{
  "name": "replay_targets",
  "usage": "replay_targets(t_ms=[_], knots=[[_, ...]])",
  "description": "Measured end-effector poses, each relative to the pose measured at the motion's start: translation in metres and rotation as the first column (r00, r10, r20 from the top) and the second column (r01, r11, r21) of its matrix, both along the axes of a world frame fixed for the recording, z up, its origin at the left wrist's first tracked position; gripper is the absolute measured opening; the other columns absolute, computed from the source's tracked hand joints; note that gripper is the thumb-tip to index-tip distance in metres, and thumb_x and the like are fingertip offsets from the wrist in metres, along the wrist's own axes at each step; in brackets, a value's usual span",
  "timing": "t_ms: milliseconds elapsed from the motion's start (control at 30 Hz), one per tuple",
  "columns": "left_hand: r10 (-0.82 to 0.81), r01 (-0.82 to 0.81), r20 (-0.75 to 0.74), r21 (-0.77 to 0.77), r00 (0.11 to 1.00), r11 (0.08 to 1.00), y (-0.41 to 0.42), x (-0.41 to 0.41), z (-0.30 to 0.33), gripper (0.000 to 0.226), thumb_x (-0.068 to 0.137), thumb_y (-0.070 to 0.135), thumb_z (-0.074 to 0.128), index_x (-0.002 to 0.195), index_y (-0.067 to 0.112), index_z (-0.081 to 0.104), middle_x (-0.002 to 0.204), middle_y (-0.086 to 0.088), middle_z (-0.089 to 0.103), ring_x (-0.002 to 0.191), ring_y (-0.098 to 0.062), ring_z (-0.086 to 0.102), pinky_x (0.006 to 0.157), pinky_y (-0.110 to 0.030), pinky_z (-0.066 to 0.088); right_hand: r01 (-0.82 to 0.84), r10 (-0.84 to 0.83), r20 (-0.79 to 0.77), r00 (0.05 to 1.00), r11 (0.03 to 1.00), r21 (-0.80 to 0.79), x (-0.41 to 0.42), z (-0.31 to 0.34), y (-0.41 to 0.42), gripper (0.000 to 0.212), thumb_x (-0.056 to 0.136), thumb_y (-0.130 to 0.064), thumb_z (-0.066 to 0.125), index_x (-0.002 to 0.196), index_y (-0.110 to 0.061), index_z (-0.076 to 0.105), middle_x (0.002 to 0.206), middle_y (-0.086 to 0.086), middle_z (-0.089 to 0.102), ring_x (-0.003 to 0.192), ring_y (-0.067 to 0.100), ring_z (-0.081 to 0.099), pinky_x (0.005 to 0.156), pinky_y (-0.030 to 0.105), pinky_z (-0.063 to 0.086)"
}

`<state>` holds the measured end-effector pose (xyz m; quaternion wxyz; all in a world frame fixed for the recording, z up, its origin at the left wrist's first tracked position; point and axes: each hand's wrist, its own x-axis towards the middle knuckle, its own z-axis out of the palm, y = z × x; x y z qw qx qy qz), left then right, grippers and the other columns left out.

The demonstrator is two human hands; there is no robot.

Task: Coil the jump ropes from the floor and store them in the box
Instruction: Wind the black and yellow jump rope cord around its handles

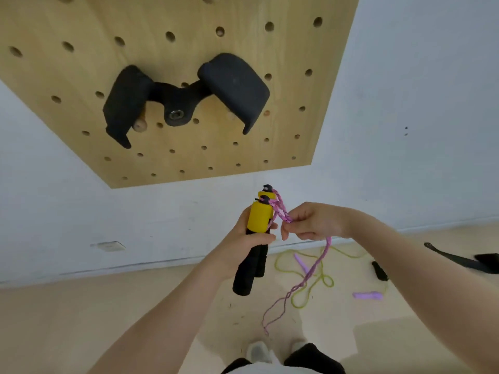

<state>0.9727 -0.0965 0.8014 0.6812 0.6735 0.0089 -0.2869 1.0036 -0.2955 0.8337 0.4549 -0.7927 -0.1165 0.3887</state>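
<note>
The left hand (244, 236) is gripping, fingers curled round them, the two yellow-and-black foam jump-rope handles (256, 233), held upright together. Just beside it, the right hand (310, 222) is pinching the pink braided rope (310, 276), which is hanging doubled toward the pale wooden floor (81, 319). A yellow-green cord with lilac handles (305, 282) is lying loose on the floor near the white wall (405, 103).

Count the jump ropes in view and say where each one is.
2: the pink rope hangs from both hands, its handles gripped together; the yellow-green rope lies on the floor. Others may be hidden.
</note>
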Motion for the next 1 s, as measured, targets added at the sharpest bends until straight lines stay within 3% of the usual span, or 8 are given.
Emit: replay_targets(t_ms=[167,267,367,500,633,800,900,1000], knots=[[-0.080,0.081,0.037,-0.027,0.996,0.996,-0.011,-0.007,0.004,0.038,0.070,0.008,0.064,0.101,0.029,0.056,0.075,0.004,0.062,0.064,-0.011,0.058,0.070,-0.026,0.048,-0.056,0.047,-0.152,0.987,0.997,-0.056,-0.023,-0.005,0.018,0.043,0.097,-0.018,0.042,0.058,-0.021,0.060,0.042,-0.012,0.031,0.046,0.010,0.020,0.049,0.022,0.015],[-0.035,0.034,0.046,0.025,0.998,0.999,-0.013,-0.009,0.003,0.028,0.065,0.019,0.066,0.090,0.025,0.057,0.067,0.008,0.056,0.060,-0.014,0.051,0.066,-0.027,0.044,-0.038,0.027,-0.115,0.993,0.995,-0.093,-0.034,-0.003,0.012,0.047,0.094,-0.021,0.049,0.047,-0.022,0.046,0.046,-0.009,0.033,0.049,0.013,0.021,0.049,0.023,0.017],[0.033,-0.033,0.010,0.037,0.999,0.999,-0.015,-0.012,0.004,0.033,0.061,0.025,0.069,0.090,0.018,0.055,0.067,0.001,0.055,0.062,-0.018,0.055,0.072,-0.035,0.047,0.109,-0.102,0.063,0.993,0.987,-0.120,-0.043,-0.006,0.001,0.039,0.089,-0.031,0.057,0.058,-0.017,0.036,0.054,-0.006,0.033,0.048,0.011,0.028,0.051,0.021,0.026],[0.112,-0.112,-0.023,-0.002,0.993,0.994,-0.032,-0.028,0.005,0.033,0.053,0.032,0.069,0.078,0.016,0.055,0.068,-0.004,0.056,0.061,-0.018,0.058,0.068,-0.034,0.048,0.197,-0.165,0.220,0.961,0.972,-0.132,-0.063,-0.012,-0.001,0.026,0.083,-0.045,0.062,0.086,-0.019,0.058,0.078,-0.008,0.055,0.071,0.010,0.051,0.068,0.021,0.038],[0.278,-0.323,-0.220,-0.207,0.935,0.923,-0.063,-0.050,0.007,0.020,0.074,0.024,0.060,0.083,0.009,0.053,0.073,-0.003,0.056,0.057,-0.015,0.060,0.052,-0.025,0.049,0.226,-0.214,0.217,0.952,0.974,-0.032,-0.088,-0.011,-0.002,0.051,0.073,-0.044,0.073,0.115,-0.028,0.050,0.107,-0.011,0.060,0.095,0.007,0.060,0.075,0.018,0.040],[0.359,-0.460,-0.334,-0.306,0.872,0.833,-0.102,-0.087,0.005,0.047,0.051,0.034,0.068,0.094,0.015,0.059,0.077,-0.001,0.061,0.068,-0.019,0.062,0.066,-0.034,0.052,0.177,-0.135,0.244,0.960,0.971,-0.160,-0.137,-0.006,-0.013,0.070,0.063,-0.037,0.083,0.117,-0.019,0.042,0.105,-0.003,0.062,0.095,0.014,0.061,0.081,0.029,0.051],[0.353,-0.460,-0.322,-0.376,0.879,0.804,-0.118,-0.121,0.001,0.054,0.064,0.033,0.059,0.115,0.017,0.063,0.111,0.004,0.068,0.101,-0.015,0.064,0.088,-0.035,0.051,0.152,-0.066,0.309,0.949,0.952,-0.265,-0.164,-0.004,-0.028,0.055,0.064,-0.033,0.079,0.101,-0.016,0.041,0.092,-0.001,0.061,0.084,0.019,0.060,0.071,0.030,0.049],[0.290,-0.353,-0.212,-0.391,0.933,0.850,-0.127,-0.155,0.003,0.053,0.065,0.026,0.061,0.115,0.010,0.060,0.112,-0.003,0.065,0.106,-0.019,0.060,0.089,-0.031,0.048,0.126,0.036,0.358,0.933,0.900,-0.418,-0.190,-0.003,-0.052,0.053,0.065,-0.029,0.072,0.101,-0.017,0.036,0.085,0.002,0.059,0.077,0.024,0.059,0.062,0.032,0.048]])
